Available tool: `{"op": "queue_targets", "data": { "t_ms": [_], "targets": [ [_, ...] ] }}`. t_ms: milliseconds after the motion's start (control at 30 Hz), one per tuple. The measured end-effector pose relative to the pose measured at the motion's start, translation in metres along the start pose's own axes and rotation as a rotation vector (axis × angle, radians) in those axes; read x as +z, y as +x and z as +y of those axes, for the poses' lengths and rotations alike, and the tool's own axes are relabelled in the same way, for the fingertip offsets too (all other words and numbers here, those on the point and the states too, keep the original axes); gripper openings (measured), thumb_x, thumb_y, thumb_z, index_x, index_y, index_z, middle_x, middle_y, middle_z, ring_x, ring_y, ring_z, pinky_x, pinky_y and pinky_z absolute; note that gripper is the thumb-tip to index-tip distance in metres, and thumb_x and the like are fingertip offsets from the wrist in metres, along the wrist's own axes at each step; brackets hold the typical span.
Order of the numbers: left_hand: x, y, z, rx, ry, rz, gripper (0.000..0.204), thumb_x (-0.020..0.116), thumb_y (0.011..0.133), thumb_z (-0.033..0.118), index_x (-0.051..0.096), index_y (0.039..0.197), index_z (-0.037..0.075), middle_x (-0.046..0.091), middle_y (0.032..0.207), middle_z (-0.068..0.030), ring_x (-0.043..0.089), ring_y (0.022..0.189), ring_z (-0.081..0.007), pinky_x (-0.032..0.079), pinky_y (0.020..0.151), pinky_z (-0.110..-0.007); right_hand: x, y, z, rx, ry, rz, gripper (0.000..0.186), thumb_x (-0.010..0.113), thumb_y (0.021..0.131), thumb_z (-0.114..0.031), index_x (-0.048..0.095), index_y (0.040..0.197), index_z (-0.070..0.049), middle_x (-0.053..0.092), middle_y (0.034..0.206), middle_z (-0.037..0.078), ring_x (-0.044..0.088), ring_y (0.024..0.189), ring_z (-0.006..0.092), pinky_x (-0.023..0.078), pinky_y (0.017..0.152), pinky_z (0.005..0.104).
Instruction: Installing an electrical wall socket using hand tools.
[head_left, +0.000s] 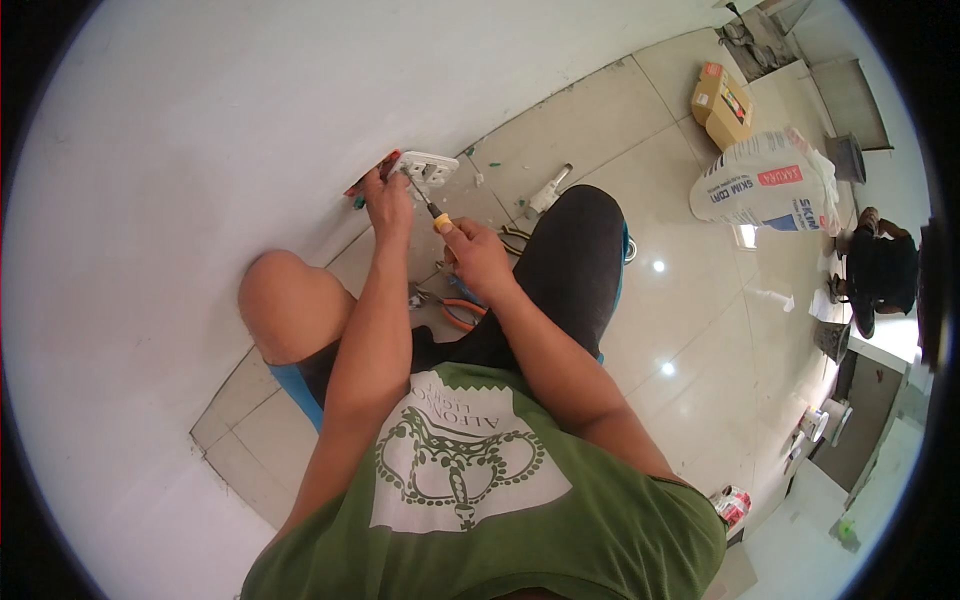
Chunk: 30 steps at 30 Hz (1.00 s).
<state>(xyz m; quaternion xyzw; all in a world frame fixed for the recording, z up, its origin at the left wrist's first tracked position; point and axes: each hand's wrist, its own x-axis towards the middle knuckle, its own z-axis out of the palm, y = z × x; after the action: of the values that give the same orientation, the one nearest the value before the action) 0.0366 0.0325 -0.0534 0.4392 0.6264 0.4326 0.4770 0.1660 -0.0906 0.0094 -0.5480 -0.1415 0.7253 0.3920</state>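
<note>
A white electrical socket plate hangs tilted out from an orange wall box low in the white wall. My left hand is closed at the plate's left side and back, steadying it; its fingertips are partly hidden. In my right hand is a screwdriver with a yellow and black handle. The shaft points up and left, its tip at the plate's lower left part. Below my right hand, between my legs, lie pliers with orange handles, partly covered by my knee and trousers.
A white object with a metal end lies beside my right knee. Farther right are a cardboard box, a white printed sack, a dark bucket and a crouching person. A red can is at lower right.
</note>
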Motion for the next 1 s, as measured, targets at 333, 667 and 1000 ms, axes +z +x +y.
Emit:
{"op": "queue_targets", "data": {
  "t_ms": [333,667,1000],
  "targets": [
    [0.01,-0.009,0.004,0.036,-0.069,0.05,0.047,0.054,0.085,0.01,0.056,0.132,0.008,0.062,0.124,-0.0079,0.062,0.104,-0.0194,0.055,0.079,-0.034,0.01,-0.009,0.01,-0.368,-0.57,0.3,0.041,0.06,0.099,-0.034,0.064,0.122,0.0,0.068,0.087,0.017,0.067,0.079,0.0293,0.051,0.073,0.0392],
    [0.011,-0.011,0.011,-0.003,-0.089,0.06,0.044,0.053,0.085,0.007,0.059,0.129,0.004,0.063,0.123,-0.0105,0.061,0.108,-0.0219,0.049,0.091,-0.035,0.015,0.006,0.026,-0.842,-0.763,0.659,0.042,0.057,0.102,-0.041,0.071,0.11,-0.003,0.069,0.086,0.01,0.057,0.06,0.0172,0.047,0.058,0.0327],
    [0.023,-0.021,0.013,0.126,-0.203,0.145,0.042,0.05,0.086,0.003,0.059,0.126,0.001,0.067,0.12,-0.0122,0.063,0.113,-0.0258,0.046,0.102,-0.036,-0.026,-0.024,-0.018,0.026,0.428,-0.019,0.044,0.052,0.105,-0.036,0.061,0.124,0.002,0.05,0.07,0.0,0.037,0.055,0.0097,0.031,0.049,0.0237]
  ]
}}
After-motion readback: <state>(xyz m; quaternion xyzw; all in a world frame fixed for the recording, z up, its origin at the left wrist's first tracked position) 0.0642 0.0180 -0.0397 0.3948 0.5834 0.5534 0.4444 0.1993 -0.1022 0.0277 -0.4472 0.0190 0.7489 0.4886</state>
